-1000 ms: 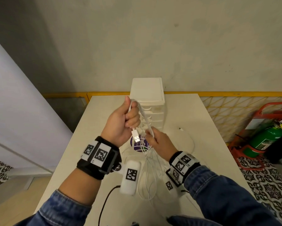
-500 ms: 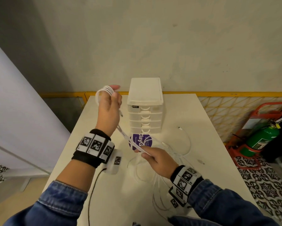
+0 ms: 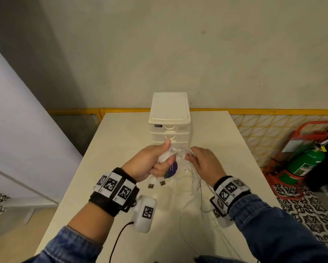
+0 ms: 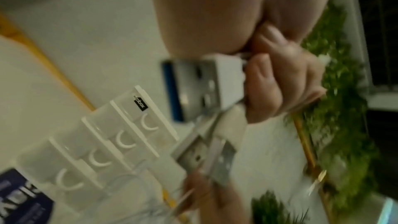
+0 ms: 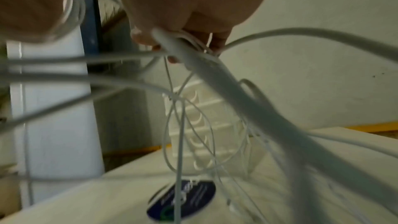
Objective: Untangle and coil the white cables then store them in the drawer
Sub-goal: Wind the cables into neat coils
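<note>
I'm mid-coil: my left hand [image 3: 149,164] grips a small bundle of white cables [image 3: 166,155], USB plugs [image 3: 151,185] dangling, my right hand [image 3: 201,162] pinches loose strands trailing onto the table [image 3: 121,141], and the drawer unit [image 3: 169,118] sits closed, nothing stored.

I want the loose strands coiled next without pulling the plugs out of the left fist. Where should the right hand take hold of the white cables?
Probably just beside the left hand, where the white cables leave its fist in a short run. The right hand already pinches them there; approaching from the right seems best. Lower down they sag in slack tangled loops, and the USB plugs dangle below the left hand.
</note>
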`<state>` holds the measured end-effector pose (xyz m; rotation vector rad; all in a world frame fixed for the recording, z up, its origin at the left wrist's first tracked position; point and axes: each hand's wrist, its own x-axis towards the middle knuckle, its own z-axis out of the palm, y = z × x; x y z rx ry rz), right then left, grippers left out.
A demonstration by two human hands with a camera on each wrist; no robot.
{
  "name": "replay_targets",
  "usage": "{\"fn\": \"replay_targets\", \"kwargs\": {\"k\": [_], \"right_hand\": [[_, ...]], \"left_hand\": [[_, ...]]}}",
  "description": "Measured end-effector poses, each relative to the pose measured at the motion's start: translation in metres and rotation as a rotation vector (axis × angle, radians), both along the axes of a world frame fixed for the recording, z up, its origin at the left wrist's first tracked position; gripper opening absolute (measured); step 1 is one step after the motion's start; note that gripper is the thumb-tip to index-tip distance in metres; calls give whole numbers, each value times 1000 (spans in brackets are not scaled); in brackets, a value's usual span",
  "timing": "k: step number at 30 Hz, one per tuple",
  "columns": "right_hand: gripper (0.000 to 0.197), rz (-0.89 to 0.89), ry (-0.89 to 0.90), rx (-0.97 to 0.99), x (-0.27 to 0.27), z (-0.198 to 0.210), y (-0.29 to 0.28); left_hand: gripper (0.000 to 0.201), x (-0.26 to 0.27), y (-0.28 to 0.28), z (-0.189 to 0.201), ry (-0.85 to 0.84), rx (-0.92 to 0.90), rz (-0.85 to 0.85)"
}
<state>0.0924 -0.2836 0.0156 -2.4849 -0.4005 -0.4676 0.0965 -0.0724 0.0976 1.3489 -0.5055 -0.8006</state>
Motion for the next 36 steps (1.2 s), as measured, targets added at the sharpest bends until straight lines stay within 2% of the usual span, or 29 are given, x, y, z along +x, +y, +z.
{"fn": "replay_targets", "kwargs": {"k": [4,7,8,10,13,16,19,21,23,25,27,29,32,36], "right_hand": [[20,15,181,113,-12,-27,12],[9,37,319,129,-21,-45,17],[15,42,370,133,-22,-52,16],[45,30,480,171,-26,-60,12],[83,19,575,324,-28,-43,11],[110,-24,352,422,-21,-7,18],[112,-43,87,445,-8,29,29],[111,-28,-5,432,1,47,39],[106,6,-66,363,9,57,47],[85,136,-63,359,12,59,56],[50,250,57,462,10,51,67],[28,229,215,529,4,36,76],[9,180,413,525,-9,4,83],[13,160,366,386,-23,-20,83]], "left_hand": [[58,8,1,20,117,-441,145],[58,12,5,33,110,-612,285],[59,14,8,36,101,-640,327],[58,16,15,42,66,-675,396],[56,18,22,50,44,-651,444],[57,16,20,49,44,-456,427],[55,6,13,41,27,-254,335],[53,0,7,37,11,-181,258],[52,-4,2,35,10,-140,186],[52,-6,-1,36,29,-148,134],[54,-6,-1,39,66,-230,104],[55,-5,1,45,92,-360,104],[53,5,9,54,76,-584,249],[41,19,23,52,90,-821,539]]}}
